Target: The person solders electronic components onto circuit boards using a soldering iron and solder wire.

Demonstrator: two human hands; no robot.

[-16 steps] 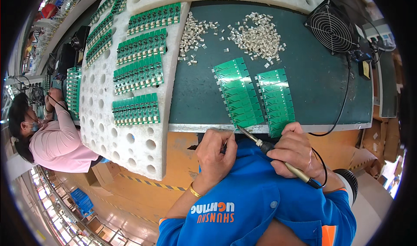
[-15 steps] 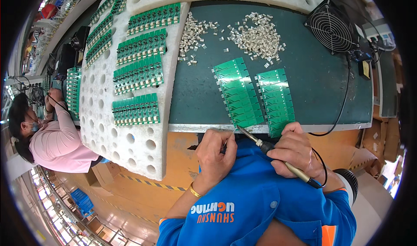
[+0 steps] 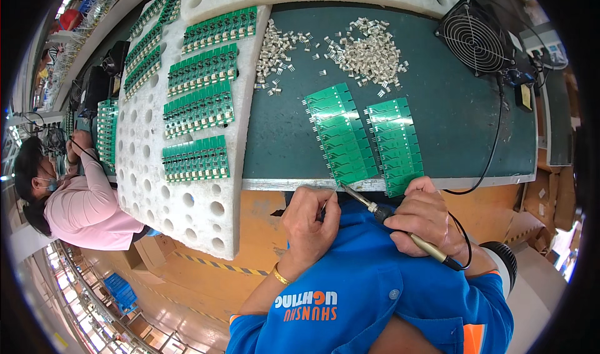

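Observation:
In my right hand point(image 3: 422, 219) I grip a soldering iron point(image 3: 425, 244) with a black collar and a pale handle. Its tip meets the near end of a green circuit board panel point(image 3: 339, 135) at the bench's front edge. My left hand point(image 3: 310, 219) is pinched around a thin wire, seemingly solder point(image 3: 335, 193), whose end is close to the iron's tip. A second green panel point(image 3: 395, 144) lies to the right, its near end beside my right hand's fingers. Both panels have small pins along their left edges.
Small white connectors point(image 3: 369, 54) lie in two heaps on the green bench point(image 3: 450, 129). A white foam board point(image 3: 212, 222) on the left carries several populated circuit boards point(image 3: 197, 160). A black fan point(image 3: 475, 41) stands at back right, its cable hanging over the front edge. A co-worker point(image 3: 81, 197) sits far left.
The view has shifted very slightly. My hands, the iron and the panels hold almost the same places.

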